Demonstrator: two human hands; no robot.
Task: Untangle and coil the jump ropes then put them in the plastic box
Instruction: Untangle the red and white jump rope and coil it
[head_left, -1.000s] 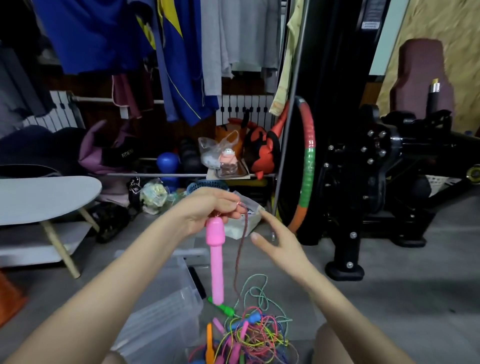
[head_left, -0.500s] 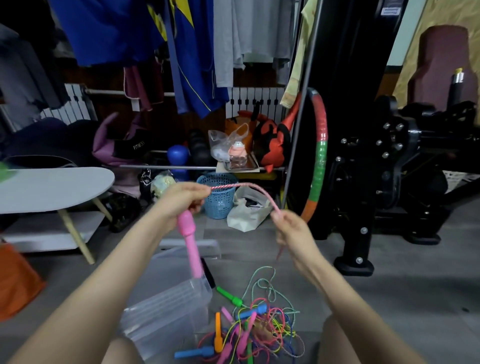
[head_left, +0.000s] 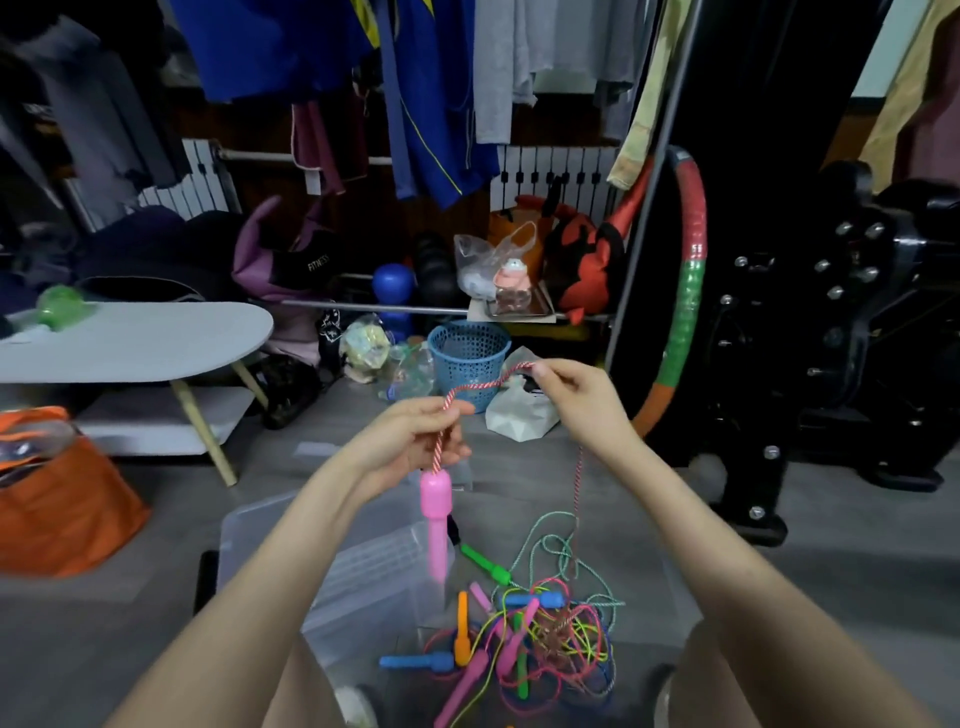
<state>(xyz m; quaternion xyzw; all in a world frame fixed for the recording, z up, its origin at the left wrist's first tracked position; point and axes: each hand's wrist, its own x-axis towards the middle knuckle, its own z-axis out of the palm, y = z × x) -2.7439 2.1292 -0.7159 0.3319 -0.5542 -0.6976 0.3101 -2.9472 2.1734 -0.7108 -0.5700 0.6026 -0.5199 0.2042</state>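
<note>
My left hand (head_left: 415, 441) pinches a pink-and-white striped jump rope (head_left: 483, 387) just above its pink handle (head_left: 436, 519), which dangles below. My right hand (head_left: 576, 400) pinches the same rope further along, held up to the right; from there the rope drops down to the floor. A tangle of coloured jump ropes (head_left: 524, 639) with pink, blue, green and orange handles lies on the floor between my knees. The clear plastic box (head_left: 353, 571) stands on the floor under my left forearm, left of the tangle.
A grey low table (head_left: 130, 338) stands at the left with an orange bag (head_left: 57, 493) below it. A blue basket (head_left: 467, 358) and white bag (head_left: 519, 415) sit ahead. A hula hoop (head_left: 685, 291) leans by a black exercise machine (head_left: 831, 338) at the right.
My right hand took hold of the striped rope, slid along it and rose to the right. My left hand shifted so the pink handle hangs lower. The view tilted down slightly.
</note>
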